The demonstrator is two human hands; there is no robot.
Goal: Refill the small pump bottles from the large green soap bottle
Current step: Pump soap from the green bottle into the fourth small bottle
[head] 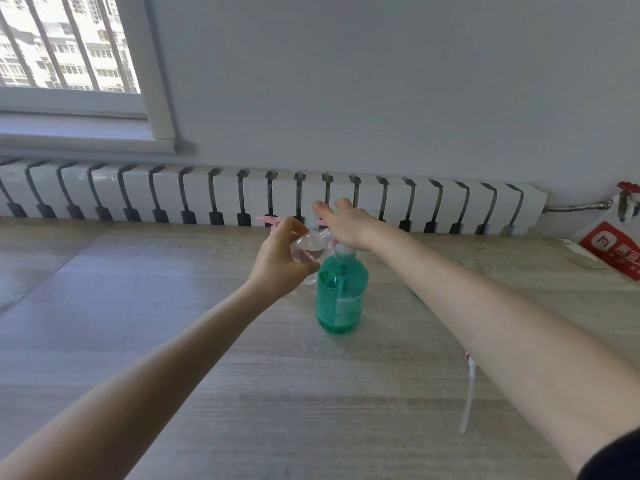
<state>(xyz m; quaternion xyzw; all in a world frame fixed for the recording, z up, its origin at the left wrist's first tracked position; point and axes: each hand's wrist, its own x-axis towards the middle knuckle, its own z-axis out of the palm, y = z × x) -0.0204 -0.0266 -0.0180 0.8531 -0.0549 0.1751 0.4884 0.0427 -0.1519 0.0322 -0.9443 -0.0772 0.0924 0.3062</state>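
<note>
The large green soap bottle [341, 292] stands upright in the middle of the wooden table [242, 375]. My right hand [343, 223] lies flat on its pump head, fingers straight and pointing away. My left hand [282, 258] grips a small clear bottle [308, 245], tilted with its open neck toward the green bottle's spout. Behind my left hand, pink pump tops [268, 221] of other small bottles peek out, mostly hidden. A removed pump with a pink collar and long white tube [467, 393] lies on the table by my right forearm.
A white radiator [242, 199] runs along the wall behind the table. A red and white package [613, 247] sits at the far right edge, below a red valve [628, 188]. A window [65, 43] is at the upper left.
</note>
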